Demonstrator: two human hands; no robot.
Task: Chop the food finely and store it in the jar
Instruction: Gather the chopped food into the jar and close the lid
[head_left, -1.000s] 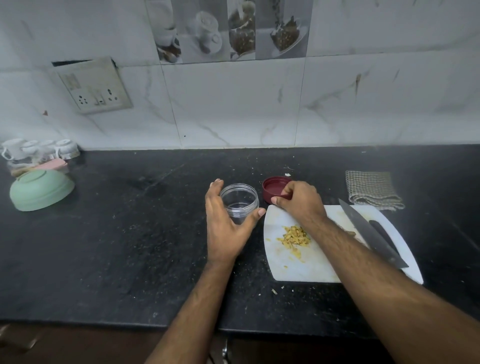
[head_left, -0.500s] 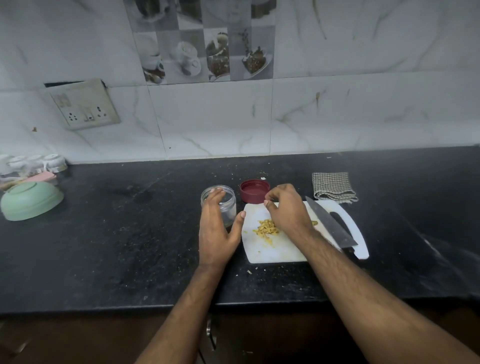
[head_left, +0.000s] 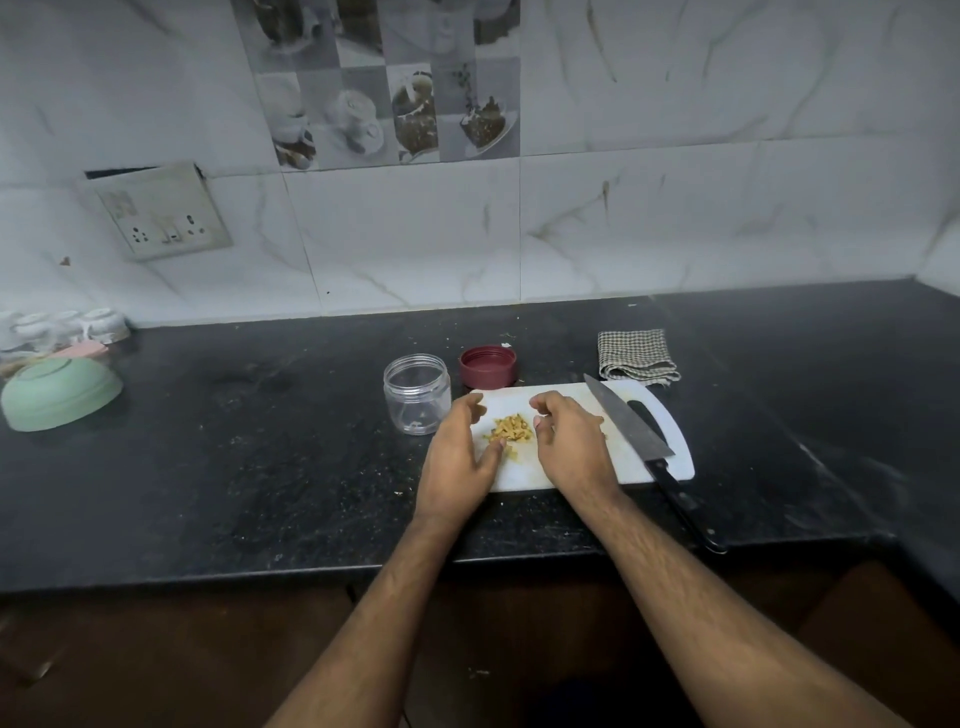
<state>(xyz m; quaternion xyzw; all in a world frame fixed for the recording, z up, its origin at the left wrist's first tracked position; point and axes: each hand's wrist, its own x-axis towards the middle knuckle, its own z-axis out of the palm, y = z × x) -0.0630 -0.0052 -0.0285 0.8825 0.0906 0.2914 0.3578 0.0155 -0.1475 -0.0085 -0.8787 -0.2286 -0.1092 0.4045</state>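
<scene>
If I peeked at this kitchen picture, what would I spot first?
First, the two hands: the left hand and right hand cup a little yellow pile of chopped food on the white cutting board, mid-counter. Next, the big black-handled knife lying slantwise over the board's right side. Then the clear open jar just left of the board, its dark red lid resting on the counter behind the board.

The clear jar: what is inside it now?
The clear jar stands open beside the cutting board and looks nearly empty; a few small bits seem to lie at its bottom. The chopped food is on the board, between both hands.
</scene>
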